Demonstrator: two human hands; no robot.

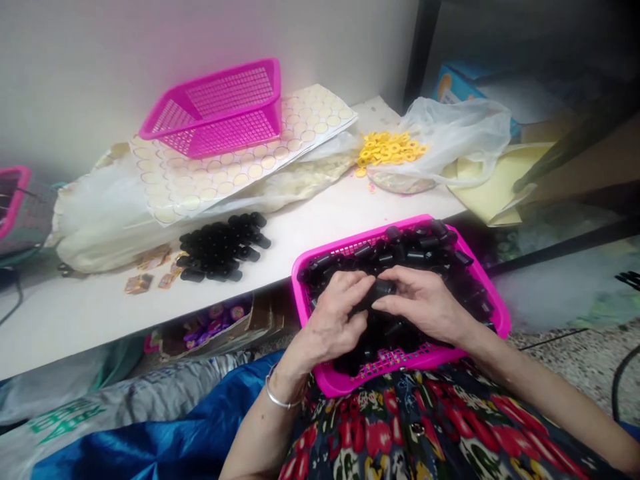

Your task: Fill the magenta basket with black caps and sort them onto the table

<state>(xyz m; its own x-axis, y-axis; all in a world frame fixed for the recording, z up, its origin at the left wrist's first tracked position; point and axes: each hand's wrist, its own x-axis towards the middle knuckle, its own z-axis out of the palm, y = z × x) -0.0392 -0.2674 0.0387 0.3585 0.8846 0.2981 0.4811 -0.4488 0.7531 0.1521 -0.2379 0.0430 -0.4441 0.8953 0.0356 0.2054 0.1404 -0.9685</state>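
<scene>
Both my hands are over a pink basket (pixel 500 313) heaped with short black plastic cylinders (pixel 370 252). My right hand (pixel 427 301) is closed, with thumb and fingers pinching one black cylinder (pixel 385 287). Close by on the left, my left hand (pixel 337 317) has its fingers curled inward, their tips near that cylinder. Dark parts fill the space between its thumb and forefinger, and I cannot make out which piece is gripped. A cluster of black cylinders (pixel 220 247) stands packed together on the white table (pixel 285 267), left of the basket.
A second pink basket (pixel 220 110) rests on sheets of round stickers (pixel 310 133) at the back. Yellow ring-shaped pieces (pixel 393 148) spill from a clear plastic bag (pixel 450 133). Small wrapped packets (pixel 140 283) lie left of the cluster. Below the table is a cardboard box (pixel 255 317).
</scene>
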